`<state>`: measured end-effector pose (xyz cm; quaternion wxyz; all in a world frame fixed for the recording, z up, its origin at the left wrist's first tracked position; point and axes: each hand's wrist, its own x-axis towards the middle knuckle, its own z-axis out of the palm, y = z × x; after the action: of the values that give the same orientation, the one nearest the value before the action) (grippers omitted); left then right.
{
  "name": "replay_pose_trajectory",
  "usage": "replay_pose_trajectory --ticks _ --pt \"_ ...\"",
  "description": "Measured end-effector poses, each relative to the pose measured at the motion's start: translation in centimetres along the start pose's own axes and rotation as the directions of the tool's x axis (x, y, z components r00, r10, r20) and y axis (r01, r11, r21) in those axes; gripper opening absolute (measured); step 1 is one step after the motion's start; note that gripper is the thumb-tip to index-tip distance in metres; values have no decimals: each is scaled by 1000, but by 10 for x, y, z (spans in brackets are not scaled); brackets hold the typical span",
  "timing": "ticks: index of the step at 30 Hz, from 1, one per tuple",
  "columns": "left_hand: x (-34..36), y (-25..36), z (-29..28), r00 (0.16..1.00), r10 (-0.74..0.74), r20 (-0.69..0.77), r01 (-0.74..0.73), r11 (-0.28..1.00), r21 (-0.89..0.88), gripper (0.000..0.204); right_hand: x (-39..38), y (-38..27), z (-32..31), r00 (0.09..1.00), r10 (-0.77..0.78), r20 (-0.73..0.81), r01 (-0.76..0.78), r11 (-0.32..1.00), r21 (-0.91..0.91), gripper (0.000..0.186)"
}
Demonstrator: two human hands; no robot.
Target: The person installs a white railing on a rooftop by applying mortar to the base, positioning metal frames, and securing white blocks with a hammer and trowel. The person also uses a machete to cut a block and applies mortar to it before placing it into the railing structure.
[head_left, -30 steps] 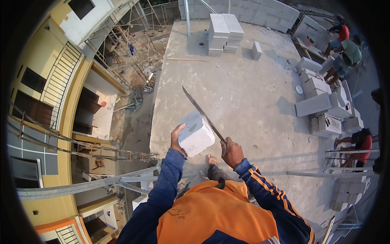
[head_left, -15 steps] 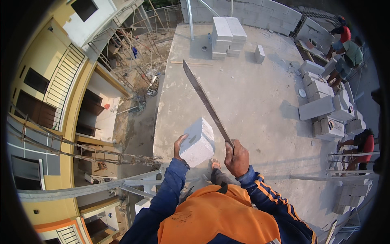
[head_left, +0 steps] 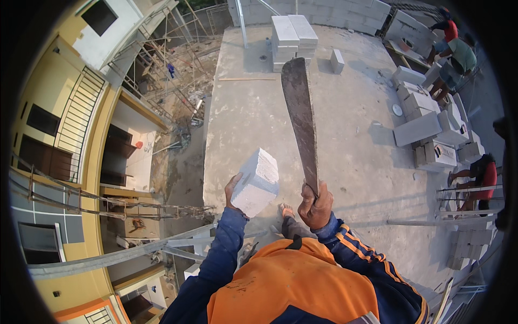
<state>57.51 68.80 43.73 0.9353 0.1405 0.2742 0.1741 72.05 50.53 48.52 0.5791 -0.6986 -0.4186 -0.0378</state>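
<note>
My left hand (head_left: 234,191) grips a white aerated concrete block (head_left: 254,183) from the left side, held up over the floor in front of my orange top. To the right of it, my right hand (head_left: 316,204) is closed on the handle of a long, stained machete (head_left: 297,108). The blade points away from me with its broad face showing, apart from the block. The handle is mostly hidden by my fingers.
Concrete floor (head_left: 356,162) with a stack of blocks (head_left: 285,32) ahead and block piles (head_left: 418,124) at right. Co-workers crouch or bend along the right (head_left: 453,62) (head_left: 485,175). At left, the floor's edge drops toward scaffolding (head_left: 162,65) and a yellow building (head_left: 65,108); metal rails (head_left: 129,249) cross nearby.
The machete has moved away from the block, swung more upright and turned so its broad face shows. The block in my left hand has tilted and turned.
</note>
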Motion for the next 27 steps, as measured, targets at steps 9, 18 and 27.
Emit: replay_pose_trajectory --ticks 9,18,27 --pt "-3 -5 12 998 -24 -57 22 999 -29 54 -1 5 -6 992 43 117 -27 991 -135 14" --pt "0 0 12 998 -45 -32 47 997 55 50 5 7 0 976 143 165 -110 975 -193 13" --pt "7 -7 8 992 61 -110 -45 989 138 47 -2 7 -1 900 321 294 -195 902 -386 15"
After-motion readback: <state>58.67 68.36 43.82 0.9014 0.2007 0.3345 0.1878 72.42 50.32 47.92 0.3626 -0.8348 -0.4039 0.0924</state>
